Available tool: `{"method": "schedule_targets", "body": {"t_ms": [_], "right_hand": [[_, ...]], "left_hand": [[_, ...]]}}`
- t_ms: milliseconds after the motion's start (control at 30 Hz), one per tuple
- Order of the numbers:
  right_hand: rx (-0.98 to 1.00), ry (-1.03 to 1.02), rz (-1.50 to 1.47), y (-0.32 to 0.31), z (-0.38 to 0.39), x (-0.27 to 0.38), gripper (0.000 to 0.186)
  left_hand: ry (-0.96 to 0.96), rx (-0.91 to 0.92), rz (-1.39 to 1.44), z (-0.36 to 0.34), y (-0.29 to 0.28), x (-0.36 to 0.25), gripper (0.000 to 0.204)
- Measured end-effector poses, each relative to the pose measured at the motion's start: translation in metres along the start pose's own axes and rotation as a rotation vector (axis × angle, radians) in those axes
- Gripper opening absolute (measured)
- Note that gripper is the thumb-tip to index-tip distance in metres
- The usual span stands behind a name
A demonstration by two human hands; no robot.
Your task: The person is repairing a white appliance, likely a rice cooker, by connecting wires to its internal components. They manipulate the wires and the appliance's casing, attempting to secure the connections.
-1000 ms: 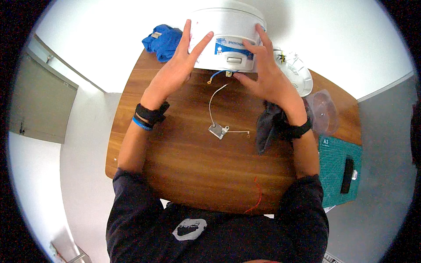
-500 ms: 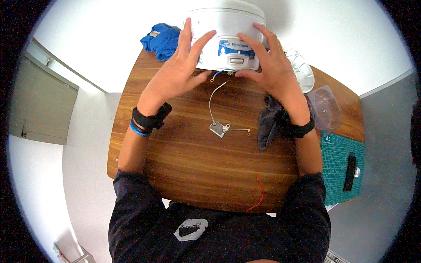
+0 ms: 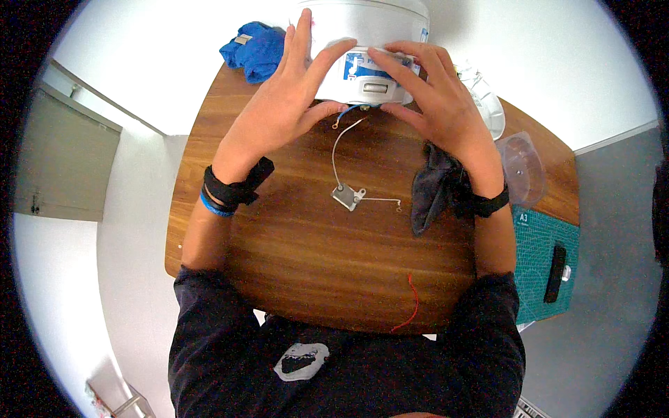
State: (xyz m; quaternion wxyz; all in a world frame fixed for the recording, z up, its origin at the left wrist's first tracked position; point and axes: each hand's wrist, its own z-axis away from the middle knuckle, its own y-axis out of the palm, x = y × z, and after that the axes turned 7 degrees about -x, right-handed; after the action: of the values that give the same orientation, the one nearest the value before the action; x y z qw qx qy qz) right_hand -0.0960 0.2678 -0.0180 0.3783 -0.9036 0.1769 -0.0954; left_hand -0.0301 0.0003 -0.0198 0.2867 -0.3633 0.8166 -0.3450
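A white rice cooker (image 3: pixel 369 28) stands at the table's far edge, with a blue-and-white front panel (image 3: pixel 354 66) bearing a switch. My left hand (image 3: pixel 289 97) grips the panel's left side, index finger at its top and thumb at its lower edge. On the right side, my right hand (image 3: pixel 435 94) has its fingers over the panel's top and its thumb under the bottom edge. Between the thumbs, a blue wire (image 3: pixel 341 116) with a ring terminal hangs out. Below lies a small metal part (image 3: pixel 344 197) with a thin rod and a pale wire (image 3: pixel 334 157) running up toward the cooker.
A blue cloth (image 3: pixel 254 52) lies far left. By my right forearm are a dark cloth (image 3: pixel 431 188), a clear plastic container (image 3: pixel 524 167) and a white basket-like piece (image 3: pixel 488 104). A green cutting mat (image 3: pixel 540 272) holds a black object (image 3: pixel 555 273). A red wire (image 3: pixel 414 299) lies near the front edge.
Both hands have closed in on the front panel; my right fingers have slid left across its top and my thumbs now meet its lower edge. The metal part stays on the table.
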Motion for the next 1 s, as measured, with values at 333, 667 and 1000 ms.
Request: {"method": "schedule_targets", "body": {"t_ms": [333, 667, 1000], "right_hand": [[0.021, -0.072, 0.058, 0.002, 0.000, 0.003, 0.062], [-0.085, -0.095, -0.004, 0.009, -0.003, -0.001, 0.035], [-0.012, -0.015, -0.028, 0.001, -0.004, -0.001, 0.071]], "left_hand": [[-0.045, 0.093, -0.073, -0.006, -0.007, -0.014, 0.078], [-0.043, 0.095, -0.106, -0.006, -0.004, -0.010, 0.083], [-0.105, 0.111, -0.058, -0.007, 0.003, -0.013, 0.079]]}}
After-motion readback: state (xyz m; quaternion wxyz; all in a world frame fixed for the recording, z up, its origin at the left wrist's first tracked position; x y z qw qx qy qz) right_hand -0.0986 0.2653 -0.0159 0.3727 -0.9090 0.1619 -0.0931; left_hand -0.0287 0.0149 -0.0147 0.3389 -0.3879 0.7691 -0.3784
